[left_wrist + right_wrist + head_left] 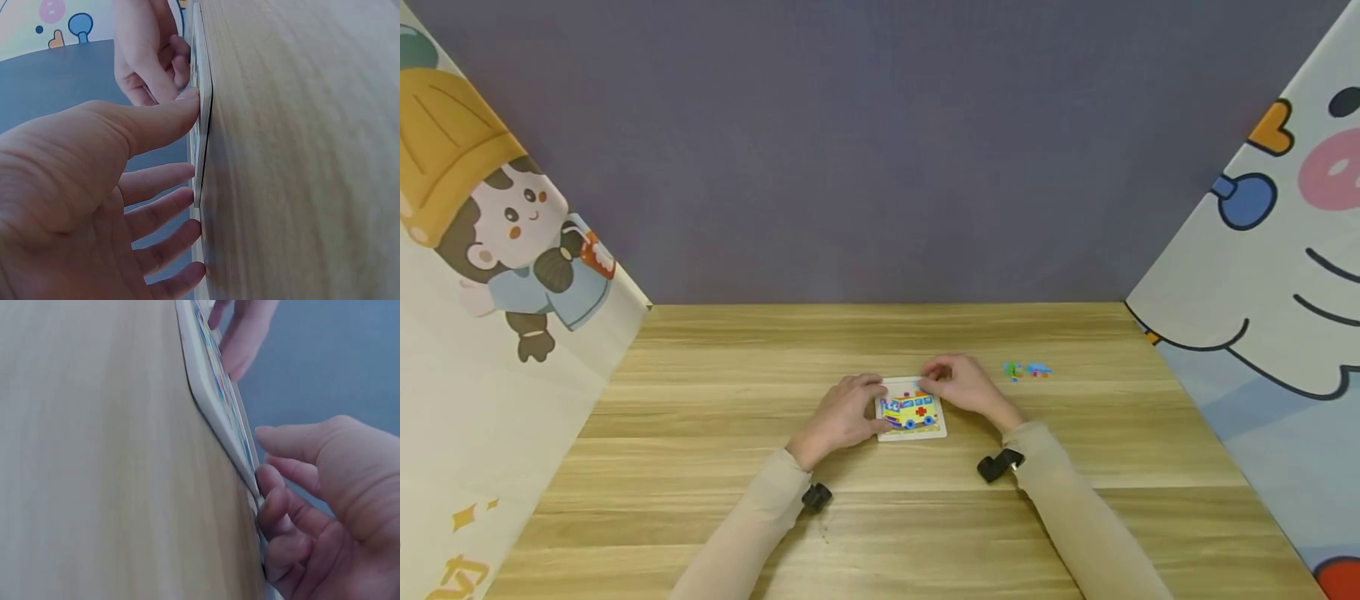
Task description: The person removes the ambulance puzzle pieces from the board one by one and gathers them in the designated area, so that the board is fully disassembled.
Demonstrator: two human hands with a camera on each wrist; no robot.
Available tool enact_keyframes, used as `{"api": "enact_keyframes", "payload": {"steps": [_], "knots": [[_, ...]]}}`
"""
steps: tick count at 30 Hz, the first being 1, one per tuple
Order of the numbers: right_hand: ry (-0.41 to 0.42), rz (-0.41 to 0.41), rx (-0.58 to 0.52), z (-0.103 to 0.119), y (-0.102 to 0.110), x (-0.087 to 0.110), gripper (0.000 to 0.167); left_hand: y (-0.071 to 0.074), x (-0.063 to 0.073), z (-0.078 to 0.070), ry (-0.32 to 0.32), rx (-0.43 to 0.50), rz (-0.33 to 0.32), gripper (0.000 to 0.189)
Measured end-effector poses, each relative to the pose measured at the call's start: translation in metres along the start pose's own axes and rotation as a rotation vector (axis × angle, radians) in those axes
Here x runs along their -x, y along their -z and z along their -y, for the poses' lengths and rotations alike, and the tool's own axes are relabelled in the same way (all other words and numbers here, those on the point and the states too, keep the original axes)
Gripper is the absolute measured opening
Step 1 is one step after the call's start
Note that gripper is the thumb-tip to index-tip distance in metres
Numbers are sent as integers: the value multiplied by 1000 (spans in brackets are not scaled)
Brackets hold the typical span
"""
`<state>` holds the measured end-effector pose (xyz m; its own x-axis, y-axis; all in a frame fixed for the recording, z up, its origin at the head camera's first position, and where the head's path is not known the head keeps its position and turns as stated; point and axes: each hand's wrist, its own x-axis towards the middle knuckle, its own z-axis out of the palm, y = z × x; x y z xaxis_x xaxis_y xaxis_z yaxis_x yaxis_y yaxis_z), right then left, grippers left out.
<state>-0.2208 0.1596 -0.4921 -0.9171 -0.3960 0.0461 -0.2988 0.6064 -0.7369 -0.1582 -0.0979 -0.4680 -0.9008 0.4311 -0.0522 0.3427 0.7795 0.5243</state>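
A white-framed jigsaw puzzle board (pixel 946 427) with a yellow ambulance picture lies flat on the table. My left hand (pixel 842 415) is at its left side, thumb at the near corner and fingers at the far one. In the left wrist view the thumb (pixel 169 119) presses on the board, and the other fingers stretch along its edge. Over the far right corner, my right hand (pixel 958 383) pinches a small blue puzzle piece (pixel 922 384), largely covered by the fingertips. The right wrist view shows its lower fingers (pixel 284 550) curled beside the board; the piece is hidden there.
Several loose puzzle pieces (pixel 1030 370), blue, green and orange, lie on the wooden table (pixel 715 358) to the right of the board. A dark panel (pixel 880 167) rises along the table's back edge. Printed cartoon panels flank both sides.
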Motion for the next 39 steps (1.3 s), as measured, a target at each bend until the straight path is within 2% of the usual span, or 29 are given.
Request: {"api": "enact_keyframes", "payload": {"steps": [7,12,17,20,24,27,39], "knots": [[-81,-16,79,17,-11,-6,23,1,1,1,1,12,2,59],[-93,-28,100,20,-15,-7,19,0,0,2,-5,18,0,58],[-69,1,63,14,-12,-6,19,0,0,2,-6,19,2,59],[-46,68,46,11,-6,-5,25,0,0,2,-8,14,2,59],[14,178,39,8,4,-2,42,0,0,2,-8,6,2,59],[50,217,37,5,8,0,47,0,-1,3,-6,4,1,59],[59,185,21,2,10,5,46,0,-1,2,-3,10,-6,60]]}}
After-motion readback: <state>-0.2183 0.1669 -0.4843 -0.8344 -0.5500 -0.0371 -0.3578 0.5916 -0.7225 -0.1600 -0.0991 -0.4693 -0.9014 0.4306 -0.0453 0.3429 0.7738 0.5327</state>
